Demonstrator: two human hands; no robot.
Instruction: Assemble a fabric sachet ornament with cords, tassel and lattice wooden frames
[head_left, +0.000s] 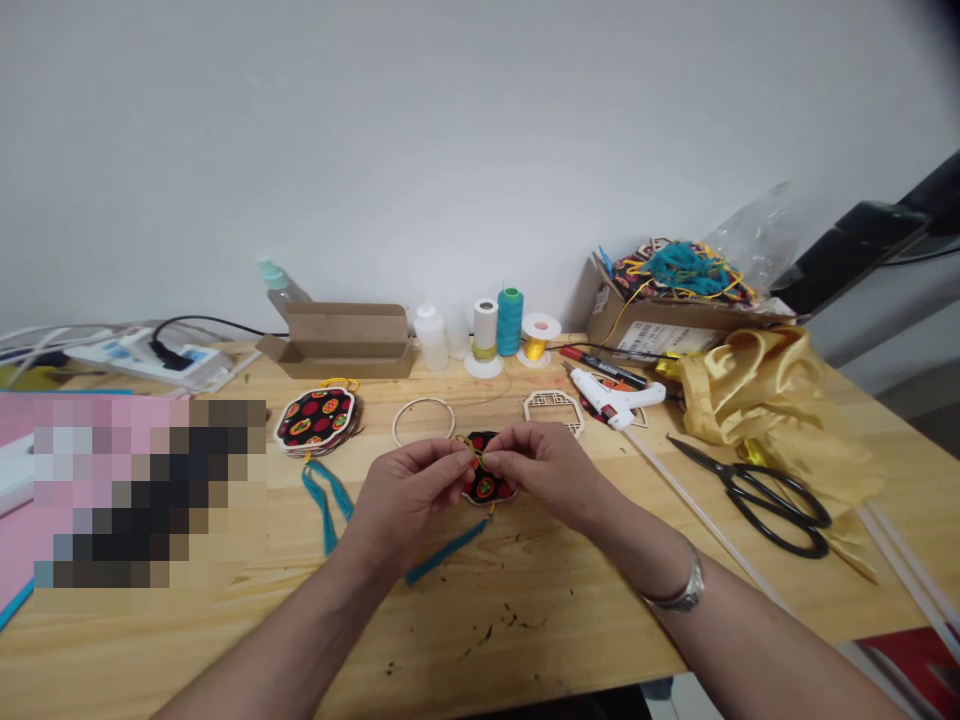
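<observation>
My left hand [412, 490] and my right hand [546, 470] meet at the middle of the table. Thumb and fingers of each are pinched on a thin yellow-green cord [475, 452]. Just behind and below the cord lies a dark fabric ornament [487, 486] with a red and yellow pattern, partly hidden by my hands. From its lower end a teal tassel [448, 552] stretches toward the left. A wooden ring [424, 402] lies beyond my left hand, and a pale lattice frame [553, 408] beyond my right.
A finished-looking stack of ornaments [316, 420] sits at left. At right are a white glue gun [616, 398], black scissors [750, 490] and gold cloth [750, 385]. Thread spools [511, 325], an open cardboard box [349, 335] and a filled carton [660, 320] stand along the wall.
</observation>
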